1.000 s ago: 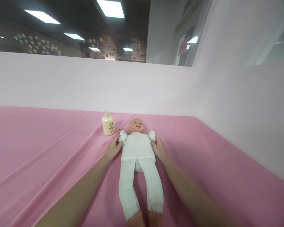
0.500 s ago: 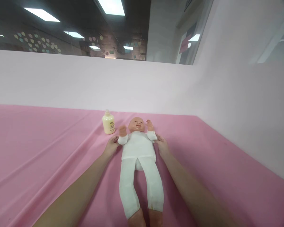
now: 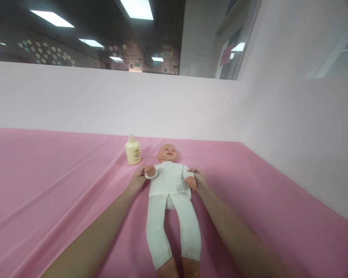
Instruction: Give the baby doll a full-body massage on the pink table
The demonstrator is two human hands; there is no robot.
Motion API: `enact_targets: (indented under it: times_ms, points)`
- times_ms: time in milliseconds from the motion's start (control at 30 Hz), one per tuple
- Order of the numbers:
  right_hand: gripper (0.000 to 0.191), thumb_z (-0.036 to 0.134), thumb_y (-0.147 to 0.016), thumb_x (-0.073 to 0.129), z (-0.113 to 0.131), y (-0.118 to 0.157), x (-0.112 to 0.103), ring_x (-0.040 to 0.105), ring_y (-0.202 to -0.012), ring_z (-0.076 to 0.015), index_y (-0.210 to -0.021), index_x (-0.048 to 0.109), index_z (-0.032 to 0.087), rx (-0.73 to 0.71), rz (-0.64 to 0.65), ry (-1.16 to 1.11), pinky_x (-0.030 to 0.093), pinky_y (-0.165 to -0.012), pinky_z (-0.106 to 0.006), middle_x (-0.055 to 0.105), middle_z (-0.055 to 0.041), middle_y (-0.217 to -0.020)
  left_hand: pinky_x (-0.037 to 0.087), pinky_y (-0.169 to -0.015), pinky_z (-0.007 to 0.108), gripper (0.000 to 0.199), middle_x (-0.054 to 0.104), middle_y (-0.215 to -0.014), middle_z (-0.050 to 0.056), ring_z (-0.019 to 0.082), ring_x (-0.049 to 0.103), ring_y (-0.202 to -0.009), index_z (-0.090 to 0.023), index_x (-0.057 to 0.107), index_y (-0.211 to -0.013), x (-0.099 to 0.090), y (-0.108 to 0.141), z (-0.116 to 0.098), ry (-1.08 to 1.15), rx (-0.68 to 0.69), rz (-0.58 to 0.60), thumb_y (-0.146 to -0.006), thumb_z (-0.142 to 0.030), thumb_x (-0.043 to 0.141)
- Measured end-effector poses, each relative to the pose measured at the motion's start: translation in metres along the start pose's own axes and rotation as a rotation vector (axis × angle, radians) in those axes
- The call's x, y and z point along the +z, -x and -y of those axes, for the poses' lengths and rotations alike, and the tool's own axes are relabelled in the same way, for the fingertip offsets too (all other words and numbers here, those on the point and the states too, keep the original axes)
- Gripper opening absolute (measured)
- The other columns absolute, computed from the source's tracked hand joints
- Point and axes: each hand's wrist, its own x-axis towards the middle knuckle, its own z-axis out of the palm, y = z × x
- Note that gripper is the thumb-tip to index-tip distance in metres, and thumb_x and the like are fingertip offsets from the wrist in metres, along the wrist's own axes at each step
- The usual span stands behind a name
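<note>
A baby doll (image 3: 168, 177) in a white top and white trousers lies on its back, head at the far end, bare feet cut off by the lower edge. My left hand (image 3: 138, 178) is closed at the cuff of the doll's arm on the left, its fingertips partly hidden behind the sleeve. On the other side my right hand (image 3: 200, 179) grips the doll's other sleeve between thumb and fingers. That arm points down toward the doll's hip, while the left one is bent with its hand over the cuff.
A pale yellow pump bottle (image 3: 133, 151) stands upright just beyond my left hand, left of the doll's head. Pink cloth (image 3: 60, 185) with creases covers the surface. White walls (image 3: 113, 102) rise behind and to the right, with a window (image 3: 89, 42) above.
The doll's arm at my right hand has swung down from pointing up beside the head. The hand of its other arm has also tipped lower. The bottle has not moved.
</note>
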Motion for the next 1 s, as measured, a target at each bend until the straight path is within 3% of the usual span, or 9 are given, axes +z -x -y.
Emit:
enact_targets:
  times_ms: [67,133,300,533,767,1000]
  points:
    - [0.014,0.024,-0.059,0.067,0.002,0.000,0.004,0.064,-0.078,-0.0180,-0.071,0.060,0.023,0.006,-0.013,-0.019,0.053,-0.071,-0.030,0.070,-0.0009,-0.083,0.048,-0.088,0.037,0.035,0.070,-0.102,0.005,0.024,0.065,-0.097,-0.021,0.064,-0.098,0.002,0.002,-0.004,-0.044,-0.002,-0.001,-0.069,-0.038,0.077]
    - [0.025,0.022,-0.059,0.066,0.005,0.002,0.008,0.066,-0.087,-0.0193,-0.084,0.064,0.023,0.026,-0.033,-0.046,0.053,-0.076,-0.030,0.071,-0.0010,-0.090,0.046,-0.093,0.037,0.038,0.069,-0.113,0.006,0.024,0.063,-0.107,-0.023,0.062,-0.106,0.003,0.004,-0.009,-0.117,0.015,-0.023,-0.072,-0.035,0.073]
    - [0.042,0.029,-0.066,0.070,0.013,0.008,0.013,0.065,-0.100,-0.0209,-0.107,0.061,0.025,0.018,-0.081,0.035,0.053,-0.083,-0.032,0.070,-0.0034,-0.111,0.043,-0.099,0.038,0.038,0.063,-0.128,0.006,0.025,0.059,-0.116,-0.026,0.059,-0.112,0.002,0.008,-0.012,-0.248,0.043,-0.106,-0.077,-0.039,0.069]
    - [0.042,0.042,-0.082,0.069,0.018,0.013,0.016,0.063,-0.113,-0.0220,-0.117,0.056,0.025,-0.149,-0.063,0.227,0.052,-0.098,-0.038,0.066,-0.0085,-0.123,0.045,-0.096,0.040,0.042,0.062,-0.130,0.008,0.027,0.060,-0.112,-0.027,0.059,-0.117,0.000,0.006,-0.008,-0.238,0.010,-0.123,-0.078,-0.038,0.069]
    - [0.046,0.038,-0.082,0.064,0.019,0.014,0.012,0.062,-0.118,-0.0234,-0.127,0.063,0.025,-0.148,-0.038,0.373,0.049,-0.104,-0.040,0.065,-0.0070,-0.132,0.044,-0.101,0.042,0.049,0.060,-0.138,0.007,0.028,0.058,-0.119,-0.028,0.061,-0.127,0.001,0.009,-0.013,-0.271,-0.003,-0.073,-0.080,-0.038,0.068]
    - [0.045,0.030,-0.078,0.062,0.021,0.015,0.012,0.058,-0.122,-0.0258,-0.122,0.070,0.028,-0.180,0.001,0.359,0.046,-0.107,-0.038,0.071,-0.0023,-0.121,0.042,-0.106,0.042,0.056,0.059,-0.141,0.009,0.030,0.056,-0.127,-0.026,0.059,-0.136,0.002,0.009,-0.013,-0.273,-0.010,-0.062,-0.081,-0.037,0.069]
